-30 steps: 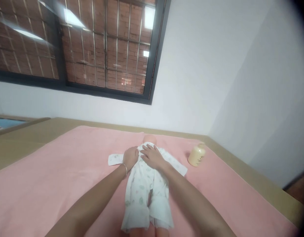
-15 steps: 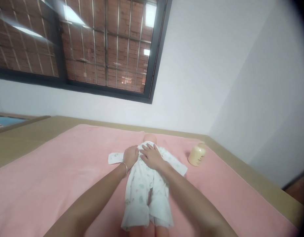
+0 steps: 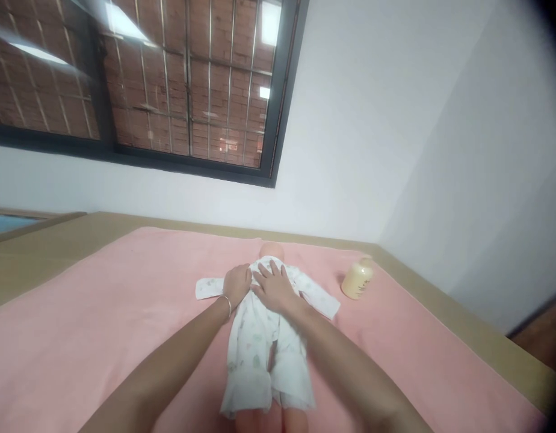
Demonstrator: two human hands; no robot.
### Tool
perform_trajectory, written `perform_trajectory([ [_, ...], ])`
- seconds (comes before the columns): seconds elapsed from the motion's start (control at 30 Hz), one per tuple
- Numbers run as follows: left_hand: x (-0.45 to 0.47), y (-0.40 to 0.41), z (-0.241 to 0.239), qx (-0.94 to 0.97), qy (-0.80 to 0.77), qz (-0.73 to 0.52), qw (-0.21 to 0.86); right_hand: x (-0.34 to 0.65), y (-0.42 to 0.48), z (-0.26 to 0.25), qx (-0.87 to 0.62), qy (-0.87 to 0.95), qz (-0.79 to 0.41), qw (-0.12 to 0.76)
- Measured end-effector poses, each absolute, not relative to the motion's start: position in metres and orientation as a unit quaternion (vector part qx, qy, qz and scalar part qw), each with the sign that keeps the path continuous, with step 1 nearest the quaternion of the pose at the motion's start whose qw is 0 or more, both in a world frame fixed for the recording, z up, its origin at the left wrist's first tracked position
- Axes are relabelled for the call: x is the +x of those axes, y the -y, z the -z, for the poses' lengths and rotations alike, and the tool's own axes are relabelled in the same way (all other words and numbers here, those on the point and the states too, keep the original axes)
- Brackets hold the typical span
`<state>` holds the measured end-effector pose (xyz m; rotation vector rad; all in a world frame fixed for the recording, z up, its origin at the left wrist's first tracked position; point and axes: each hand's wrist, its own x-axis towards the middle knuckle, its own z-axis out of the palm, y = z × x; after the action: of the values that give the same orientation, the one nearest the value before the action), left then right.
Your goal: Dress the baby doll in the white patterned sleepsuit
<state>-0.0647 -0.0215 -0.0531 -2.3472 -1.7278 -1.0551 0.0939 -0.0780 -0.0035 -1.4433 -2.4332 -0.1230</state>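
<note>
A baby doll (image 3: 255, 349) in a white printed romper lies stretched out, its bald head (image 3: 272, 250) away from me and its bare legs near the bottom edge. My right hand (image 3: 274, 288) rests on the doll's upper body with the fingers spread and flat. At the doll's left side, by the shoulder, my left hand (image 3: 237, 285) is closed on the body, its fingers bent and their tips partly hidden. A bracelet (image 3: 227, 307) circles my left wrist. Both sleeves of the romper stick out sideways.
A pink blanket (image 3: 138, 288) covers most of the wooden surface under the doll. To the right stands a pale yellow pump bottle (image 3: 357, 279). A raised wooden edge (image 3: 444, 307) runs along the right, below a white wall (image 3: 350, 120). A barred window (image 3: 188, 90) is ahead.
The view has shifted slightly. Both hands stay at about the same places on the doll, and the doll and bottle have not visibly moved.
</note>
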Motion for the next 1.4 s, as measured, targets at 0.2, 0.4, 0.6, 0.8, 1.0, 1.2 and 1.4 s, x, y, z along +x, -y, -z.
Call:
perform_trajectory([
  [0.2,-0.064,0.023,0.048,-0.755,0.567,0.328,0.034,0.106,0.051,-0.011,-0.491,0.855,0.002,0.164],
  [0.4,-0.064,0.025,0.043,-0.756,0.563,0.333,0.010,0.117,0.070,0.015,-0.576,0.783,-0.015,0.235],
  [0.6,-0.062,0.013,0.026,-0.715,0.600,0.349,-0.087,0.123,0.110,0.011,-0.497,0.810,-0.149,0.274],
  [0.8,-0.029,0.010,-0.008,-0.709,0.630,0.311,-0.059,0.132,0.068,-0.010,-0.634,0.688,-0.084,0.342],
  [1.0,-0.008,0.002,-0.007,-0.696,0.683,0.205,-0.084,0.129,0.016,-0.016,-0.712,0.663,-0.157,0.170],
  [1.2,-0.016,-0.007,-0.001,-0.694,0.679,0.176,-0.161,0.124,-0.014,-0.013,-0.721,0.651,-0.196,0.132],
  [1.4,-0.013,-0.006,0.003,-0.684,0.685,0.197,-0.157,0.130,-0.021,-0.006,-0.721,0.648,-0.211,0.127],
])
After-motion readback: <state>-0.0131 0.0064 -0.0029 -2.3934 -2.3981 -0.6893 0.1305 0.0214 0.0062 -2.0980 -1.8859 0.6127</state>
